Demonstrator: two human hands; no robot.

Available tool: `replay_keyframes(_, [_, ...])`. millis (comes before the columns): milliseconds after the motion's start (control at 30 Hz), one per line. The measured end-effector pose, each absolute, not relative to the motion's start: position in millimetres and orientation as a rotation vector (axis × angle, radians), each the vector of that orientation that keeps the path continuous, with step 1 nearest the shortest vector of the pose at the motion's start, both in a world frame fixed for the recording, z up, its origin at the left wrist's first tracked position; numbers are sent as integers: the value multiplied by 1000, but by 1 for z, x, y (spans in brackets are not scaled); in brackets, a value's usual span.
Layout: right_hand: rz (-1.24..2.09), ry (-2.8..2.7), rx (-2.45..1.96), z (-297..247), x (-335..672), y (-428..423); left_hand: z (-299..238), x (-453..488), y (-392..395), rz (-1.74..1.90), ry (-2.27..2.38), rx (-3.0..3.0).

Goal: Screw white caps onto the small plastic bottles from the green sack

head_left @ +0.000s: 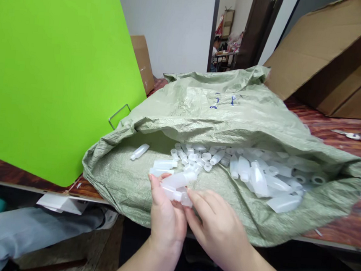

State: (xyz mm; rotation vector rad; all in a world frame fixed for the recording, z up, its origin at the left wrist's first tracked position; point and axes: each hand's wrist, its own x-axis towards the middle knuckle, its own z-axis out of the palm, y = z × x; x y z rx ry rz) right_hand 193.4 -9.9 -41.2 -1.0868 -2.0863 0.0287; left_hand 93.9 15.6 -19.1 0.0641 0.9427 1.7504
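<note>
My left hand (168, 219) is cupped around several small translucent white plastic bottles (178, 181) at the mouth of a green woven sack. Its palm faces up, with the bottles lying across the fingers. My right hand (215, 218) comes in from the right, its thumb and fingertips closed on a short round-ended translucent plastic piece (186, 199) beside those bottles. Behind the hands, many more bottles (258, 180) and short pieces (194, 158) lie loose inside the open sack (224, 215). One bottle (140, 152) lies apart on the left.
A bright green board (54, 65) stands at left with a metal wire handle (119, 115). An open cardboard box (327, 47) is at the back right. Keys (353, 136) and white scraps lie on the reddish wood-patterned table (331, 142). Another person's leg (33, 232) shows lower left.
</note>
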Motion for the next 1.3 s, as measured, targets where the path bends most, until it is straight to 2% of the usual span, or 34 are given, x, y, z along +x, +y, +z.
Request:
replay_keyframes(167, [-81,-2060,-1192,-36,190,-9,-24,97,14,1742,918,88])
replay_keyframes(733, [148,-1970,-840,-48,203,-1,-32,97,5,1807,832,543])
replay_keyframes(967, [336,-1918,-850,-53,202,0,-36,92,7,1777,835,740])
replay_keyframes(1300, [344,-1856,-995,-46,198,1,-37,88,12,1630,802,740])
